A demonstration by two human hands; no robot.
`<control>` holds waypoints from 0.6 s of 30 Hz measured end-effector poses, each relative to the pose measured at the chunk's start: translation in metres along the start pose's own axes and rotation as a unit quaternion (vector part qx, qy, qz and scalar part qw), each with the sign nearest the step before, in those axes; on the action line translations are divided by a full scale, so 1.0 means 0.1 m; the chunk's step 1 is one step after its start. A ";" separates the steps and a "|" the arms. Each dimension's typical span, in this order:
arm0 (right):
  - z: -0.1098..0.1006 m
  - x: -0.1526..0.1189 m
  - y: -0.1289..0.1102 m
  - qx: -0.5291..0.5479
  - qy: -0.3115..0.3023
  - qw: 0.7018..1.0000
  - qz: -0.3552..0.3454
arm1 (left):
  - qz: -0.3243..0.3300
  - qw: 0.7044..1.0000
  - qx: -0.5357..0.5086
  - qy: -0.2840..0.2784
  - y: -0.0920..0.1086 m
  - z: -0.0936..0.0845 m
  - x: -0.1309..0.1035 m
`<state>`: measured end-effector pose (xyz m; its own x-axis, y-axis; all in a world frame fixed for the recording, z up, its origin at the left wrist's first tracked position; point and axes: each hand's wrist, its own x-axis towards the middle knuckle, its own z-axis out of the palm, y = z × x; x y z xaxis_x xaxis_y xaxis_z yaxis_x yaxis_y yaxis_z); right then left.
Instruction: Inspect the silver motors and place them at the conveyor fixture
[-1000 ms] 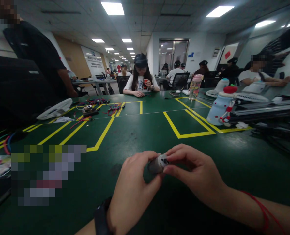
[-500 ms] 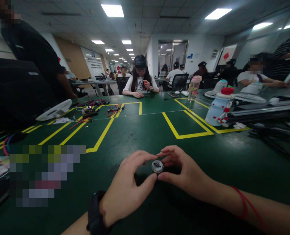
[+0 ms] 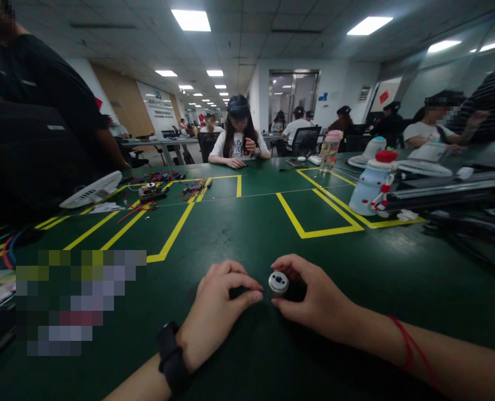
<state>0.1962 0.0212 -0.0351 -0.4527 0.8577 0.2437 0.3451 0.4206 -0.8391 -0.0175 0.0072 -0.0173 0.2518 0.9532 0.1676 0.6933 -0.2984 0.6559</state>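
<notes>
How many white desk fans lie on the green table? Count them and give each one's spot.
3. One fan lies far left beside the coloured wires. Two more sit far right behind the snowman-shaped bottle: one near the pink-lidded bottle, one further right. Others may be hidden.

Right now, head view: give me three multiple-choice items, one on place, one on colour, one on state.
1. Where is the small metal cylinder?
A. on the green table between both hands
B. beside the snowman-shaped bottle
C. inside a yellow-taped box

2. What colour is the string on the right wrist?
A. blue
B. red
C. white

3. How does the cylinder stand?
A. lying on its side
B. lifted in the air
C. upright on the table

Key: 1 A, it sits between the left hand and right hand on the table; 2 B, the string is red; 3 C, its round end faces up.
</notes>
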 end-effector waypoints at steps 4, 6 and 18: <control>0.04 0.01 -0.02 0.003 -0.019 1.000 0.009 | -0.001 0.998 0.054 -0.026 -0.02 0.14 0.00; 0.00 0.03 -0.04 0.018 -0.017 0.999 0.023 | -0.005 0.999 0.025 -0.022 -0.01 0.07 0.01; -2.29 -0.37 0.91 -0.372 0.336 0.816 0.289 | -0.202 0.975 -0.079 0.035 -0.82 -0.66 -0.30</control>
<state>0.4325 0.0952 -0.0094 0.4287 0.8397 0.3334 0.8577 -0.2623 -0.4423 -0.1265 0.0065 -0.0272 -0.0722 0.9940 -0.0820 0.6115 0.1090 0.7837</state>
